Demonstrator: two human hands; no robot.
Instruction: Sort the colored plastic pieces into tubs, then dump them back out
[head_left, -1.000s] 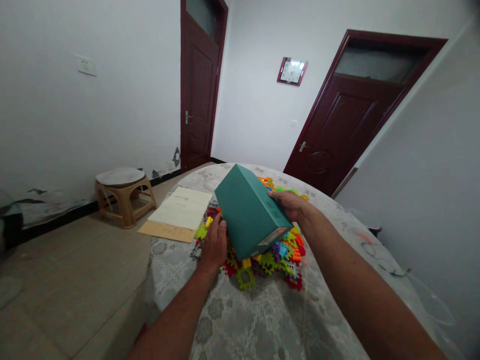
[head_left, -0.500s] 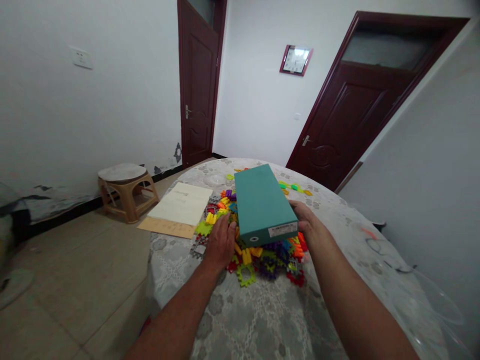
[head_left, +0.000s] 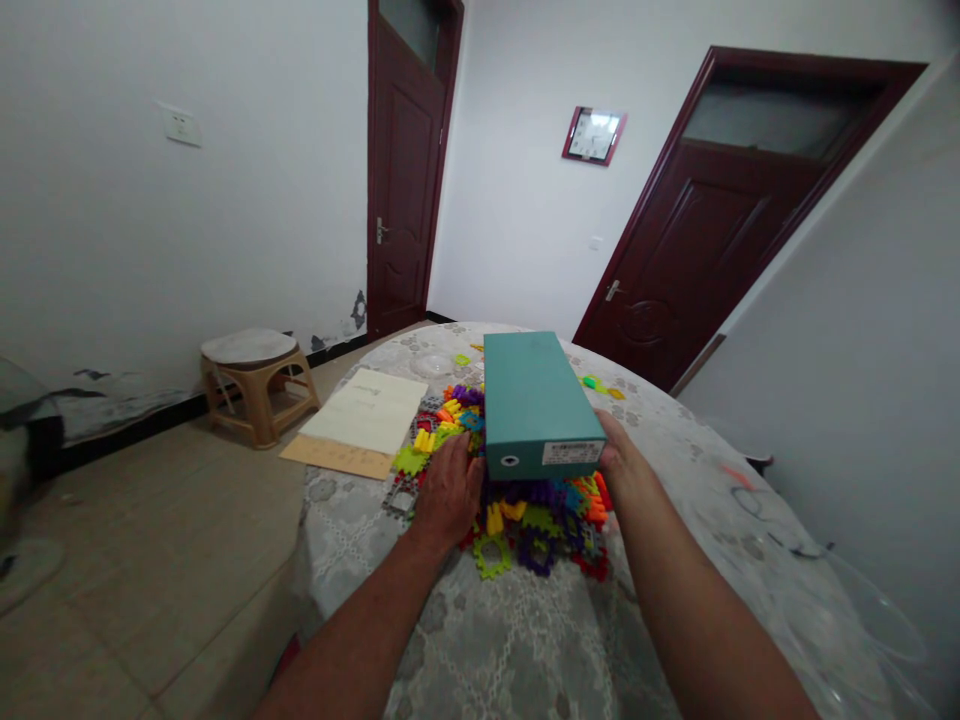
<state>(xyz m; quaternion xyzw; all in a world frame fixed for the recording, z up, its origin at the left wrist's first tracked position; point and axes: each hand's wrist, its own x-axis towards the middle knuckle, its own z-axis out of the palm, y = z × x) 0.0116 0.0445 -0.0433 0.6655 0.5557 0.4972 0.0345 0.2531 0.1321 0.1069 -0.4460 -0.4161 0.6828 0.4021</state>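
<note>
A teal cardboard box (head_left: pixel 536 400) with a white label and a small round hole on its near end sits over a heap of colourful plastic building pieces (head_left: pixel 536 525), hiding much of it. My right hand (head_left: pixel 616 440) grips the box's right side near the front corner, its fingers partly out of sight. Beside the front left corner lies my left hand (head_left: pixel 450 485), back up, fingers stretched forward over the pieces. Its thumb side is against or very close to the box; contact cannot be made out.
A round table with a patterned cloth (head_left: pixel 525 650) carries everything. Cream paper (head_left: pixel 371 410) lies on a tan sheet (head_left: pixel 337 456) at left. Green and yellow pieces (head_left: pixel 600 386) lie behind the box. Clear plastic (head_left: pixel 847 620) is at right; a stool (head_left: pixel 255 385) stands on the floor.
The box has shifted slightly right and turned straighter, its near end now facing me more. My right hand moved along with it, and my left hand moved a little right, closer to the box.
</note>
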